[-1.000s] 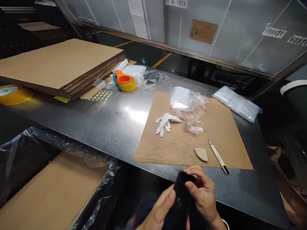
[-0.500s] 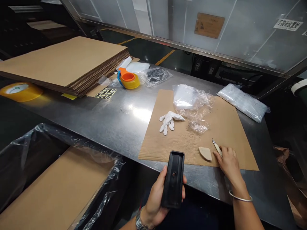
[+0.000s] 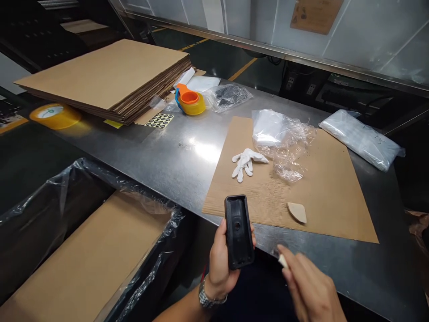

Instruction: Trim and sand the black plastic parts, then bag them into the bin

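My left hand (image 3: 223, 264) is wrapped round a black rectangular tray-like part (image 3: 238, 232), its hollow side with a small hole facing up. My right hand (image 3: 313, 284), slightly blurred, grips a small knife with a cream handle (image 3: 283, 261) to the right of the black part and apart from it. The knife's blade is hard to make out. A beige quarter-round piece (image 3: 297, 212) lies on the cardboard sheet (image 3: 335, 197) beyond my right hand. Farther back on the sheet are a white glove (image 3: 246, 162) and crumpled clear plastic bags (image 3: 271, 129).
A tall stack of cardboard sheets (image 3: 110, 74) stands on the metal table (image 3: 161, 156) at the left. Around it are yellow tape (image 3: 55, 117), an orange tape dispenser (image 3: 190, 102) and a sticker sheet (image 3: 160, 120). A plastic-lined bin (image 3: 110, 259) is at lower left, a plastic-wrapped pack (image 3: 362, 138) at right.
My right hand has lifted the knife off the cardboard and brought it left and nearer to me. My left hand has tilted the black part slightly. The view has shifted.
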Tool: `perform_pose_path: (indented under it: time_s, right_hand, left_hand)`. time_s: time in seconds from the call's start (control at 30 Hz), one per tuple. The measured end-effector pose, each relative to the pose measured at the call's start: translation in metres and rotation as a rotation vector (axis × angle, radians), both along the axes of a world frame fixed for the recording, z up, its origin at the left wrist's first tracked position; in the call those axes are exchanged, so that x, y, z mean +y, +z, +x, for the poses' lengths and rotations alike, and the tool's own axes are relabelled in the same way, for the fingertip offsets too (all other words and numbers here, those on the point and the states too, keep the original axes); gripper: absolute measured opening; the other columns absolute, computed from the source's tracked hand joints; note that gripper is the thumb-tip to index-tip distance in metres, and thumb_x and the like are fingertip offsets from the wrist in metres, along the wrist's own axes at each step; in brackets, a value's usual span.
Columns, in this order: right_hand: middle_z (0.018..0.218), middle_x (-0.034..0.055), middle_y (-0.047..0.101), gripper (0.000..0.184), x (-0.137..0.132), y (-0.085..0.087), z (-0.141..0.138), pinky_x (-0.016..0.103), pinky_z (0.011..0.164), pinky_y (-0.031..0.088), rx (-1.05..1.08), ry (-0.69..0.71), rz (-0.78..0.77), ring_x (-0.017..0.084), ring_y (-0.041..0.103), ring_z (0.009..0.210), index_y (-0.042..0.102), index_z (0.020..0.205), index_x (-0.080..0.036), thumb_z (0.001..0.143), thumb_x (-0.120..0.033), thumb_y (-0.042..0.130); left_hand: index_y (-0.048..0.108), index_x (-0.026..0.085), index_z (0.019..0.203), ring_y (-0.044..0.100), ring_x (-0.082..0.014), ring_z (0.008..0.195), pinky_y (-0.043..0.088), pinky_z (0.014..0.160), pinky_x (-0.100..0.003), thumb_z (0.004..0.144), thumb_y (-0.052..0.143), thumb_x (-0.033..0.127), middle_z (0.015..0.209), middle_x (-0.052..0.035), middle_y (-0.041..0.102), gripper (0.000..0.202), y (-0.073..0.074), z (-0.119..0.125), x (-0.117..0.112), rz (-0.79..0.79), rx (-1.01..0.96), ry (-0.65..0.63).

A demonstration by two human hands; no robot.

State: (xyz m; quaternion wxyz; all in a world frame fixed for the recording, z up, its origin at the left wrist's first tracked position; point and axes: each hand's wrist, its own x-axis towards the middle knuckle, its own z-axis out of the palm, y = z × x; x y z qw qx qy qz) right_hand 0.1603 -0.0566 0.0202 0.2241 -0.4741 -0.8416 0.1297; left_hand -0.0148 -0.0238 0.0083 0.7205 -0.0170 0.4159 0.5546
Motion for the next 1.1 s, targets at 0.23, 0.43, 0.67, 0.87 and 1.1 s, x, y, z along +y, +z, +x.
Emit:
perform_pose_path:
  time_s: [0.23, 0.43, 0.67, 0.87, 1.1]
  right_hand:
    - [0.055, -0.0005, 0.052, 0.03, -0.012, 0.004, -0.016, 0.022, 0.04, 0.037, -0.274, 0.096, 0.174, 0.01, 0.052, 0.043, 0.06, 0.11, -0.01, 0.093, -0.026, 0.04]
    - [0.053, -0.0011, 0.051, 0.031, -0.015, 0.008, -0.019, 0.023, 0.04, 0.036, -0.33, 0.082, 0.199, 0.009, 0.05, 0.04, 0.062, 0.107, -0.01, 0.094, -0.027, 0.039]
    - [0.052, -0.0018, 0.051, 0.029, -0.014, 0.009, -0.019, 0.022, 0.038, 0.035, -0.356, 0.091, 0.196, 0.008, 0.05, 0.04, 0.063, 0.107, -0.01, 0.093, -0.025, 0.042]
    - [0.052, -0.002, 0.05, 0.028, -0.012, 0.008, -0.019, 0.021, 0.037, 0.036, -0.339, 0.101, 0.179, 0.008, 0.049, 0.039, 0.064, 0.104, -0.011, 0.093, -0.024, 0.042]
    - [0.053, -0.0015, 0.052, 0.03, -0.012, 0.006, -0.016, 0.019, 0.034, 0.034, -0.32, 0.125, 0.139, 0.007, 0.05, 0.04, 0.063, 0.103, -0.011, 0.094, -0.024, 0.038]
  left_hand:
    - [0.064, 0.013, 0.08, 0.057, -0.0146, 0.057, 0.046, 0.054, -0.026, 0.083, 0.043, 0.051, 0.072, -0.0062, 0.064, 0.044, -0.001, 0.0, -0.004, 0.116, 0.05, 0.088]
    - [0.065, 0.012, 0.084, 0.057, -0.0153, 0.059, 0.046, 0.055, -0.026, 0.083, 0.043, 0.05, 0.074, -0.007, 0.064, 0.044, -0.003, -0.001, -0.007, 0.157, 0.055, 0.106]
    - [0.066, 0.013, 0.083, 0.056, -0.0151, 0.06, 0.046, 0.057, -0.026, 0.086, 0.038, 0.05, 0.076, -0.0068, 0.063, 0.046, -0.005, -0.001, -0.007, 0.203, 0.072, 0.103]
    - [0.065, 0.012, 0.084, 0.056, -0.0155, 0.061, 0.046, 0.058, -0.027, 0.084, 0.039, 0.051, 0.076, -0.0073, 0.063, 0.047, -0.005, 0.0, -0.009, 0.217, 0.121, 0.124]
    - [0.063, 0.015, 0.086, 0.056, -0.0161, 0.062, 0.046, 0.058, -0.027, 0.084, 0.042, 0.051, 0.076, -0.0065, 0.063, 0.042, -0.006, 0.002, -0.011, 0.24, 0.161, 0.176]
